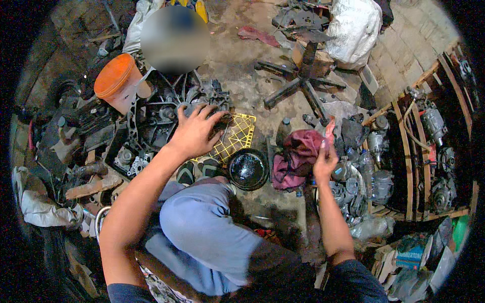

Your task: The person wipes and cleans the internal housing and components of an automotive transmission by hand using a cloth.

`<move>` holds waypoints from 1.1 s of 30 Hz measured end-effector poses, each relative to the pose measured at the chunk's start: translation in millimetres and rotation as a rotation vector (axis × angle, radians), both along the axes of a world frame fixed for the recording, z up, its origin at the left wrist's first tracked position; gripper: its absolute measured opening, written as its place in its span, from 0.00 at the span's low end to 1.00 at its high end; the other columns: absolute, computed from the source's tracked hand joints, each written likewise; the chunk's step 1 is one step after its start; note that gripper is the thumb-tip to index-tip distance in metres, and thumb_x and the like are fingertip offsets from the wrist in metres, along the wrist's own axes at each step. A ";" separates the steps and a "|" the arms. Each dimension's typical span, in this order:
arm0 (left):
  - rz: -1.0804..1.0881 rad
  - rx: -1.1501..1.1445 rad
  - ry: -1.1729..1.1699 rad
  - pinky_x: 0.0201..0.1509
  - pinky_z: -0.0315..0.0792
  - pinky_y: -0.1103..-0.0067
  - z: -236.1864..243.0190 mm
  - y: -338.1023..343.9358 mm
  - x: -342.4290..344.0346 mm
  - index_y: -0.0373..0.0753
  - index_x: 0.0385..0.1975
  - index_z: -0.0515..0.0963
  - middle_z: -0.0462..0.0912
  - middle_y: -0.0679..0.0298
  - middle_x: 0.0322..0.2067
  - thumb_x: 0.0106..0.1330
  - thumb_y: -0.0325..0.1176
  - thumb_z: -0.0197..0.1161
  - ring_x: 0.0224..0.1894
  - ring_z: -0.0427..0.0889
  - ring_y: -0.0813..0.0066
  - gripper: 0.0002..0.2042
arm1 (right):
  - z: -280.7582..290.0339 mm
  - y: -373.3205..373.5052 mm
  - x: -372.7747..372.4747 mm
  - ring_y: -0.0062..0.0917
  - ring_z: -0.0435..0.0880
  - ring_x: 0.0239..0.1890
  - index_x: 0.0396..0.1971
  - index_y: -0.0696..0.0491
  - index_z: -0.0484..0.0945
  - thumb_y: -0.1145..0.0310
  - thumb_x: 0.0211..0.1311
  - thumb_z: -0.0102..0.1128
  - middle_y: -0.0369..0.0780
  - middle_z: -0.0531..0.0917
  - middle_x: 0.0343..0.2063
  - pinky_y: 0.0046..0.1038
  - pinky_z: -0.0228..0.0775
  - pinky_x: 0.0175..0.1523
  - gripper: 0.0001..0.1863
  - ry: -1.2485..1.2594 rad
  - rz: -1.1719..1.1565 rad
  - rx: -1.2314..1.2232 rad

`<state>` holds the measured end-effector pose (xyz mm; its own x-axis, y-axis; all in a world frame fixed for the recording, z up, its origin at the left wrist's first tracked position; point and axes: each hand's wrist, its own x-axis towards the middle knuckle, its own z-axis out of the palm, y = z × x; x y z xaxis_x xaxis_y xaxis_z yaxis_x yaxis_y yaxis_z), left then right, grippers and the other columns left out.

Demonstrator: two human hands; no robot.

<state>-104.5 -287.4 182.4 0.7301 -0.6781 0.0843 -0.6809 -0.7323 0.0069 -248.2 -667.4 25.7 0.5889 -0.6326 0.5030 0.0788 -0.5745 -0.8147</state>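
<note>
My left hand (196,132) reaches over a large metal housing (164,113) of dark, ribbed machine parts. Its fingers are spread and bent across the top of the metal; what lies under the palm is hidden. On the other side, my right hand (326,160) grips the edge of a crumpled maroon cloth (298,154), which hangs to the left of the fingers. Between the hands, a yellow plastic crate (237,135) lies partly beneath the metal parts. A round black basin (248,169) with dark, shiny liquid-like contents stands in front of it.
An orange bucket (118,81) leans at the upper left. A black star-shaped chair base (301,83) stands on the concrete floor ahead, near a white sack (355,33). Wooden slats (404,161) with metal machine parts line the right side. Plastic bottles (366,169) stand nearby.
</note>
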 end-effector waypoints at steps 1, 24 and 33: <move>0.013 -0.028 0.004 0.69 0.52 0.37 9.5 -1.6 -4.2 0.55 0.70 0.67 0.71 0.59 0.67 0.68 0.48 0.64 0.72 0.66 0.57 0.30 | 29.6 -6.7 4.8 0.28 0.83 0.42 0.48 0.65 0.83 0.64 0.76 0.58 0.45 0.88 0.40 0.33 0.73 0.53 0.17 -0.067 -0.026 -0.063; 0.139 -0.760 0.140 0.75 0.60 0.56 28.5 128.7 -2.1 0.48 0.80 0.42 0.61 0.45 0.73 0.59 0.57 0.74 0.73 0.65 0.44 0.56 | 303.4 263.0 169.4 0.31 0.85 0.49 0.49 0.59 0.85 0.72 0.70 0.59 0.45 0.86 0.47 0.29 0.72 0.59 0.13 -0.590 0.568 -0.451; 0.113 -0.771 0.682 0.53 0.76 0.59 -135.3 165.5 18.2 0.35 0.71 0.63 0.85 0.42 0.46 0.70 0.48 0.64 0.50 0.84 0.43 0.34 | 85.9 298.8 225.3 0.31 0.80 0.56 0.61 0.63 0.76 0.60 0.76 0.56 0.46 0.81 0.56 0.32 0.67 0.66 0.24 -0.043 0.587 -0.084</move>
<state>-86.4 -121.9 47.1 0.8414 -0.5402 0.0113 -0.2842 -0.4248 0.8595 -22.9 -368.7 111.6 0.8061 -0.1642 0.5685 0.4347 -0.4874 -0.7573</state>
